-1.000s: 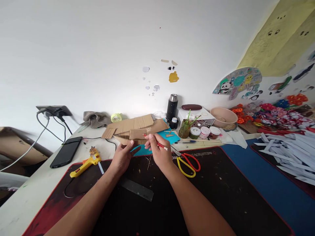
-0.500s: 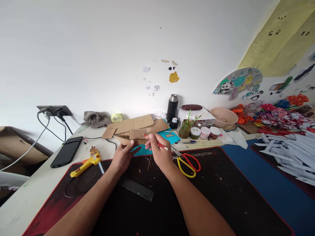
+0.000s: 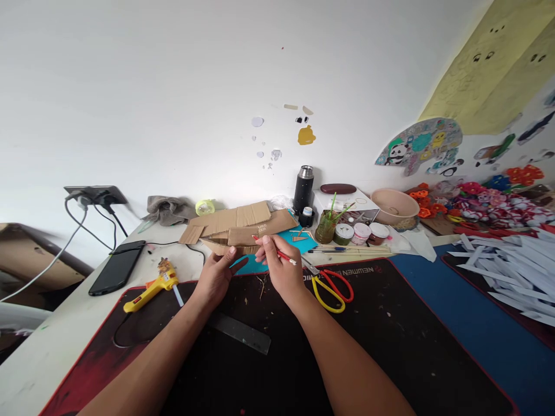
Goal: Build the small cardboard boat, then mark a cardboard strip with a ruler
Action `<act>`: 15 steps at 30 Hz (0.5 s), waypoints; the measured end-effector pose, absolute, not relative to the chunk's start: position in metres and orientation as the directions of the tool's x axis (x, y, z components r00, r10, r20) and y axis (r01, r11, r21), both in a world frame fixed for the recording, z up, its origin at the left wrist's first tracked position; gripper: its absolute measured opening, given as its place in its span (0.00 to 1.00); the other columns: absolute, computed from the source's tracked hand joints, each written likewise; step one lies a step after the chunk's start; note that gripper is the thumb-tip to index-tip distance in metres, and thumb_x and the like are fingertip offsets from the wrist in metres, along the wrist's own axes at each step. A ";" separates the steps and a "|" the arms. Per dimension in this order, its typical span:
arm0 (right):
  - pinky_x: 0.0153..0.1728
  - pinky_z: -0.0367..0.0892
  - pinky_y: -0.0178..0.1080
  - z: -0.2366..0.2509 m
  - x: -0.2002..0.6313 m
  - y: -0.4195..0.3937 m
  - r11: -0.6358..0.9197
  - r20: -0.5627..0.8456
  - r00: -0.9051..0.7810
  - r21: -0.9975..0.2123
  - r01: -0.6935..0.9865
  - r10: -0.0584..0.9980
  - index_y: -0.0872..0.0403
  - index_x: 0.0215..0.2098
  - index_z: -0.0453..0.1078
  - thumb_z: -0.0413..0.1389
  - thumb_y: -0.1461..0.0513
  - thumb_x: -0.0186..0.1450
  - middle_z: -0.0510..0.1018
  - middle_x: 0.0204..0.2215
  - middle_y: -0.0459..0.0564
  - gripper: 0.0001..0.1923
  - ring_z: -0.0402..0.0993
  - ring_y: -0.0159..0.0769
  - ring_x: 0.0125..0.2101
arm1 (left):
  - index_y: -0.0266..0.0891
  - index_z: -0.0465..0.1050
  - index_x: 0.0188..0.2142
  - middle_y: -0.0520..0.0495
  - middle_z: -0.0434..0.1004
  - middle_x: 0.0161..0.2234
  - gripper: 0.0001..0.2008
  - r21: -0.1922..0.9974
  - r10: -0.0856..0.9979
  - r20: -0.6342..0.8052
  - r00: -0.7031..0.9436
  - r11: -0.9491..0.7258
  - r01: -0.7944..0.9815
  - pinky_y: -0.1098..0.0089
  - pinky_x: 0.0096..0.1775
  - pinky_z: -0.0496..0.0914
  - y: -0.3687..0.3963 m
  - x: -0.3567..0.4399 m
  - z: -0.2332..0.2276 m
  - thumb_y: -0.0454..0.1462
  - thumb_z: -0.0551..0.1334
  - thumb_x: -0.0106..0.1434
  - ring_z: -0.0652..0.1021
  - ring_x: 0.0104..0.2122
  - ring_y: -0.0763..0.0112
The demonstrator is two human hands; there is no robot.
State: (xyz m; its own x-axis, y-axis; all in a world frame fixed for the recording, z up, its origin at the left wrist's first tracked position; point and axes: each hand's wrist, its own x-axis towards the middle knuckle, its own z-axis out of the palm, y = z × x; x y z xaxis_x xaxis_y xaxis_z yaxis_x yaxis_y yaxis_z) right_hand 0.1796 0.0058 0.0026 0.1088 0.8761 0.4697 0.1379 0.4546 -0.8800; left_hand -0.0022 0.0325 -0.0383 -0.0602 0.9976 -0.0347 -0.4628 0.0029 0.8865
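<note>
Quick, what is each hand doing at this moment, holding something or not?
Left hand: fingers closed on the near edge of the cardboard piece.
Right hand: fingers closed on a red pencil, its tip at the cardboard piece.

My pencil (image 3: 277, 252) is red against the plain brown cardboard (image 3: 243, 226), with teal paper (image 3: 299, 240) beneath. The mat (image 3: 390, 335) is black with a red edge; the scissors (image 3: 332, 286) have red and yellow loops. The glue gun (image 3: 151, 287) is yellow, its trigger perhaps orange.
</note>
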 end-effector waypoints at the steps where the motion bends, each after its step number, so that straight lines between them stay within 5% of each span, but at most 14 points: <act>1: 0.29 0.78 0.38 0.003 0.180 0.006 0.457 0.472 0.118 -0.879 0.135 0.874 0.50 0.42 0.82 0.51 0.40 0.83 0.87 0.29 0.50 0.29 0.87 0.40 0.28 | 0.42 0.82 0.52 0.39 0.87 0.57 0.33 0.886 0.997 -0.037 -0.064 0.003 -0.464 0.40 0.61 0.79 0.033 -0.002 -0.039 0.51 0.87 0.51 0.84 0.59 0.43; 15: 0.30 0.78 0.38 0.004 0.179 0.004 0.450 0.464 0.117 -0.884 0.129 0.878 0.50 0.42 0.83 0.51 0.40 0.82 0.86 0.29 0.51 0.29 0.86 0.40 0.28 | 0.43 0.82 0.51 0.40 0.86 0.58 0.33 0.878 0.996 -0.052 -0.068 0.014 -0.478 0.40 0.61 0.80 0.031 0.000 -0.035 0.50 0.88 0.49 0.84 0.59 0.44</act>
